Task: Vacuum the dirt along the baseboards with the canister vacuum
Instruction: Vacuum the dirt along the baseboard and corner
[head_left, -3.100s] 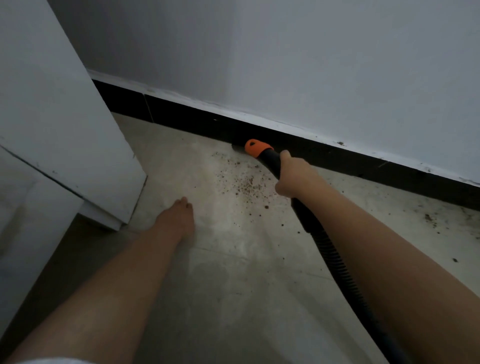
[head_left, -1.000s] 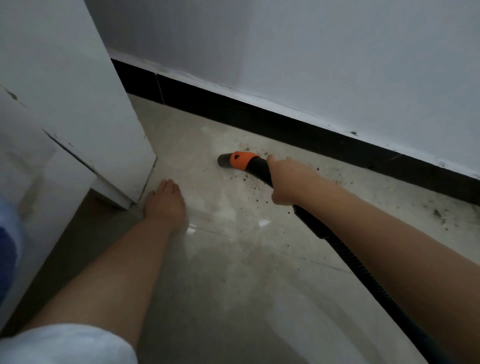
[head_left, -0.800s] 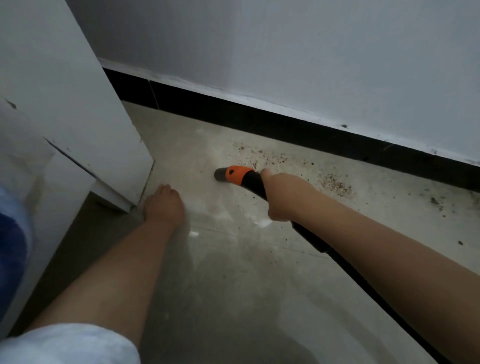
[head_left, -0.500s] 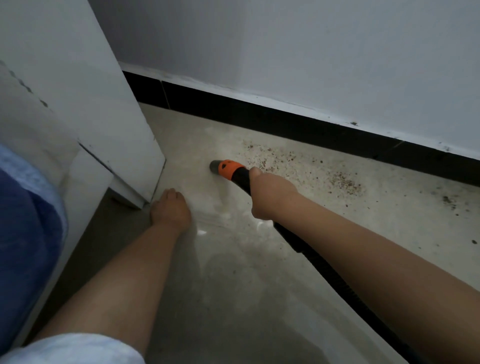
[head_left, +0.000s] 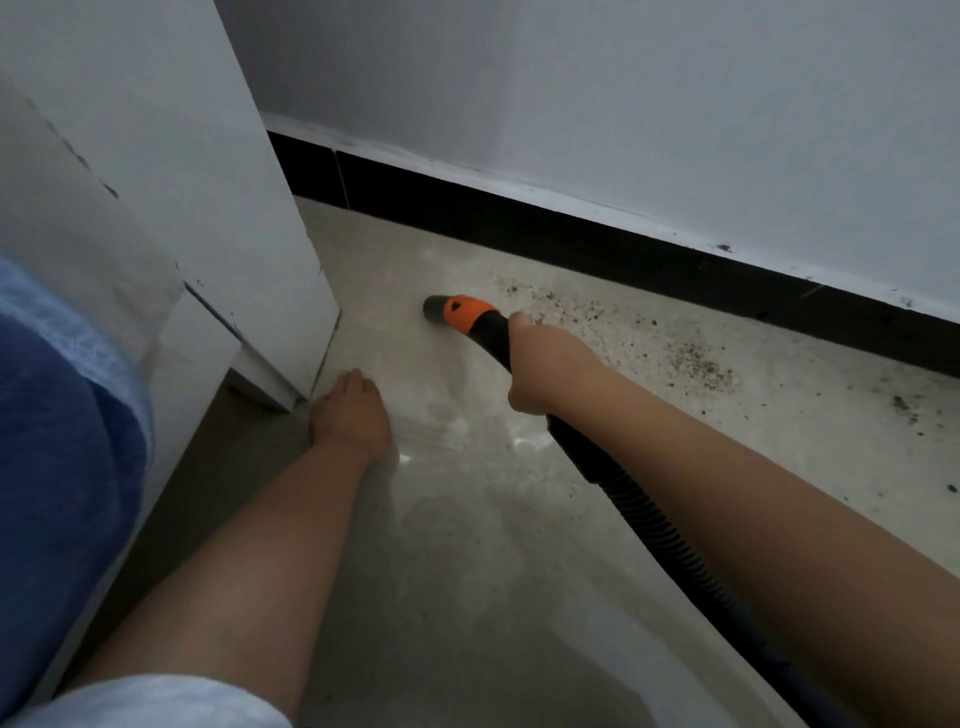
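We saw the right hand (head_left: 545, 371) wrapped closed around the black vacuum hose (head_left: 649, 525) just behind its orange collar (head_left: 465, 314), fingers curled under and the thumb lying along the top toward the nozzle. The dark nozzle tip (head_left: 434, 307) stuck out ahead and to the left of that hand, down at the floor (head_left: 467, 571); we could not tell if it touched. The ribbed part of the hose ran back from under the hand along the forearm and out at the lower right. The left hand (head_left: 350, 410) lay flat, palm down on the floor, fingers together and holding nothing, just beside the bottom corner of a white cabinet (head_left: 218, 218). It sat to the left of the right hand and a little nearer us, well apart from the nozzle. Brown dirt (head_left: 696, 364) was scattered on the pale tiles to the right of the nozzle, beyond the right hand, between it and the black baseboard (head_left: 571, 234). A denser patch lay further right, with a few dark specks (head_left: 904, 402) near the right edge. The baseboard ran diagonally under a white wall (head_left: 623, 104). Blue fabric (head_left: 62, 441) filled the left edge, and a pale sleeve (head_left: 156, 701) showed at the bottom.
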